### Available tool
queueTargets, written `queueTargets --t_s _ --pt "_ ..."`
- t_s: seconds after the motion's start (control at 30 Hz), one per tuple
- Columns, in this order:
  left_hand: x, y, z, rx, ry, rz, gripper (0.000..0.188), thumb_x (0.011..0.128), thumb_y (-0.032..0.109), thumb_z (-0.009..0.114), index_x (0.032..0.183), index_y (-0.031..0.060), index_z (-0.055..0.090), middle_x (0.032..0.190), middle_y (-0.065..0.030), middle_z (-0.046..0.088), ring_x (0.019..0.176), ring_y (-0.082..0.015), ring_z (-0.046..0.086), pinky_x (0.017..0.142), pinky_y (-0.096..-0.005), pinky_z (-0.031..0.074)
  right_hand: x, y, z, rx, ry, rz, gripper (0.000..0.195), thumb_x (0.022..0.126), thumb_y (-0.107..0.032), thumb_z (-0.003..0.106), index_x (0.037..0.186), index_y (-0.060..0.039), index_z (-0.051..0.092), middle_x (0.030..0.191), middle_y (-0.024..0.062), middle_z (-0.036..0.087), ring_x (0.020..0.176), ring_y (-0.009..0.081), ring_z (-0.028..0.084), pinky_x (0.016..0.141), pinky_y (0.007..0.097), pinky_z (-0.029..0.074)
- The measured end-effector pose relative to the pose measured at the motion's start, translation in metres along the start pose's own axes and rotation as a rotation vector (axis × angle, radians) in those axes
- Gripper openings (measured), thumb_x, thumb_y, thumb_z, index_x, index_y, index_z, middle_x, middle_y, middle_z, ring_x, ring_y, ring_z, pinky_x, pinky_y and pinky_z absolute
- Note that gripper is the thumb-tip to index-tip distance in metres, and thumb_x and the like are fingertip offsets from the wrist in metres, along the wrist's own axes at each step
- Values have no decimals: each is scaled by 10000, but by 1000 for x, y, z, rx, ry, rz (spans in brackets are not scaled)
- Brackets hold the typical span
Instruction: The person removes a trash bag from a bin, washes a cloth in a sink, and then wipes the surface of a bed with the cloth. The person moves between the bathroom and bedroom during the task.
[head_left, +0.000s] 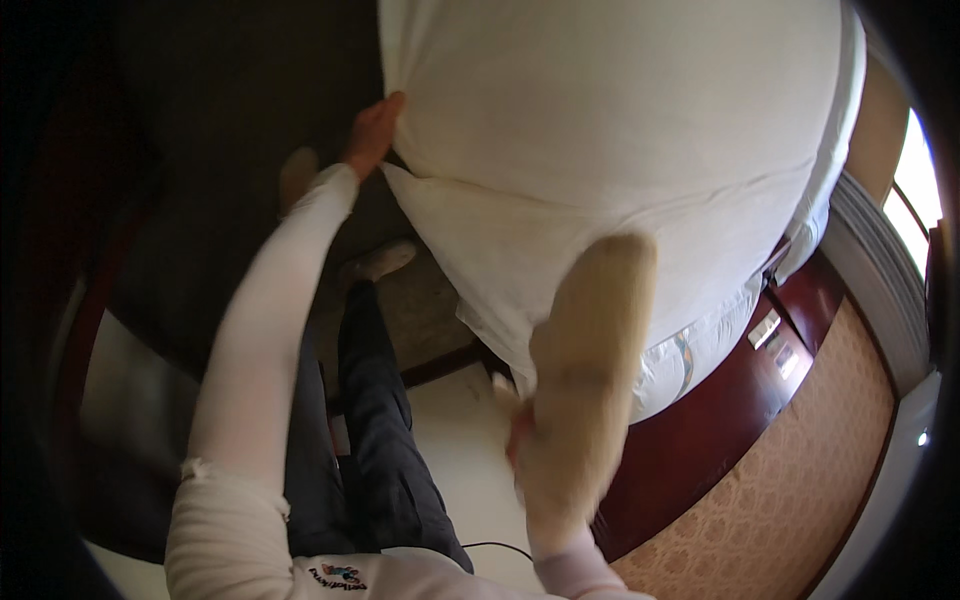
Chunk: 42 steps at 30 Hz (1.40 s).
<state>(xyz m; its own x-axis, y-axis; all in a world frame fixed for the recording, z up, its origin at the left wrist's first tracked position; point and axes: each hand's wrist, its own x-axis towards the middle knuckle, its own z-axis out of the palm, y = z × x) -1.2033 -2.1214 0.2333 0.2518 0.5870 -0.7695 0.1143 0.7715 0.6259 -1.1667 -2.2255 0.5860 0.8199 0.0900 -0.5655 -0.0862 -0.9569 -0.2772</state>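
My left hand (373, 135) is at the upper left, its fingers closed on the left edge of a white bed sheet (615, 112). The sheet lies over a bed, with a fold across it and a loose flap hanging towards me. My right hand (521, 439) is mostly hidden behind a long beige object with rounded ends (600, 337), which it holds upright near the camera. That object is blurred; its kind cannot be told. A small pale tip sticks out beside my right fingers.
Beyond the flap are a shiny white covering (697, 360) and a dark red wooden headboard (697, 450) with a switch panel (765, 330). Patterned wallpaper (750, 510), a grey curtain (877, 240) and a bright window (915, 195) are at the right. My feet stand on the floor beside the bed.
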Motion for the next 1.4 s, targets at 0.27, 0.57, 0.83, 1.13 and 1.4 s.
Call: queueTargets --t_s 0.27,0.57,0.83,1.13,1.4 --pt "12 16 -47 157 -433 -86 496 851 506 504 981 38 605 867 -19 585 812 -121 545 767 -268 436 164 101 206 -432 -159 -799 499 605 -87 641 1099 -129 588 902 163 600 861 348 564 751 420 459" --pt "-49 46 -43 667 -201 604 326 698 267 715 909 50 594 961 -101 558 877 -266 542 764 -347 449 53 200 214 -339 -809 -598 395 639 -133 609 1031 -90 593 885 162 599 842 342 574 705 412 452" --pt "-40 29 -15 764 -868 628 191 721 201 677 798 32 628 851 -78 551 903 -259 485 776 -333 415 -18 125 23 -399 -288 -981 557 573 -100 652 1120 -181 585 938 68 575 846 199 534 717 308 327" --pt "-18 37 -12 787 -905 416 155 810 96 582 927 -2 604 941 -100 587 847 -238 547 762 -316 429 131 207 76 -778 100 -1271 370 679 -161 594 1040 -231 632 968 65 548 872 233 516 764 424 398" --pt "-5 -29 -110 1215 -605 255 161 814 80 550 967 66 598 1112 -138 547 952 -270 553 802 -304 440 146 326 184 -432 -920 -157 282 656 -105 604 930 -41 626 886 189 622 816 338 600 699 410 486"
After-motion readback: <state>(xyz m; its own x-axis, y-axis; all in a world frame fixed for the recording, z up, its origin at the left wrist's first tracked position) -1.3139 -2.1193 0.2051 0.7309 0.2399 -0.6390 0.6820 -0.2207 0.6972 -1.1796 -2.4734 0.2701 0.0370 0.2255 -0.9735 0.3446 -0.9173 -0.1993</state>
